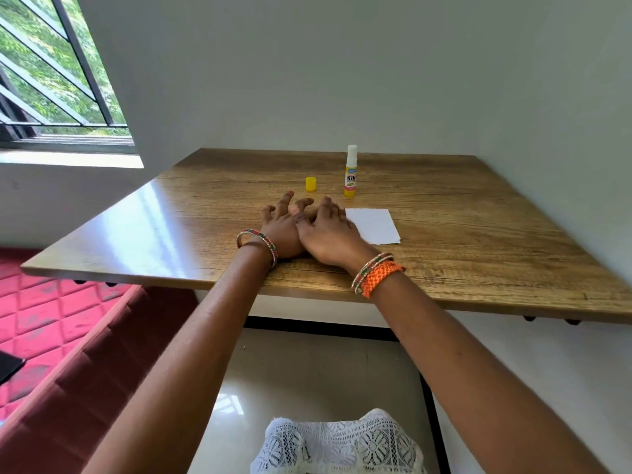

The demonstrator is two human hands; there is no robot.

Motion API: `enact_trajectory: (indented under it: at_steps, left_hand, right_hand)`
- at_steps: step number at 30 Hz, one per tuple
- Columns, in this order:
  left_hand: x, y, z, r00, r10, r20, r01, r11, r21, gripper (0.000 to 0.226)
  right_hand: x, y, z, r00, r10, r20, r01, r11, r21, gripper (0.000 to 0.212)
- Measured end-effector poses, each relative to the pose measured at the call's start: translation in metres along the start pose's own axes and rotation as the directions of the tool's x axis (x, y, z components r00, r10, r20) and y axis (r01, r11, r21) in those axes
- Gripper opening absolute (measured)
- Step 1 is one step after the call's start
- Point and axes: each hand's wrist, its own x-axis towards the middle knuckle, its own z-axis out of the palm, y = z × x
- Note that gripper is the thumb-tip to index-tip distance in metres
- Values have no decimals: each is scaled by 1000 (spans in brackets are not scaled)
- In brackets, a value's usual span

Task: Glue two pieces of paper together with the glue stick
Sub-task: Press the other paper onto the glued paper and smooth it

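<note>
A white sheet of paper (pixel 374 224) lies flat on the wooden table (pixel 478 234). My right hand (pixel 330 232) rests over its left edge, fingers spread and bent, touching the paper. My left hand (pixel 282 227) lies on the table just left of it, against the right hand, fingers spread and loosely curled, holding nothing. Whether a second sheet lies under my hands is hidden. Behind them the glue stick (pixel 351 172) stands upright and uncapped, its white glue showing. Its yellow cap (pixel 310 184) sits on the table to the left of it.
The table meets a grey wall at the back and right. A window with bars (pixel 58 70) is at the far left, and a red quilted mattress (pixel 44 313) lies below the table's left side. White lace fabric (pixel 338 443) shows at the bottom.
</note>
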Motion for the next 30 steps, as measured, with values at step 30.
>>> enact_trajectory:
  at_steps: [30]
  left_hand:
    - [0,5,0,1000,-23,14,25,987,-156,63]
  right_hand:
    - [-8,84,-47,992,77,103,-31,920,-391,66]
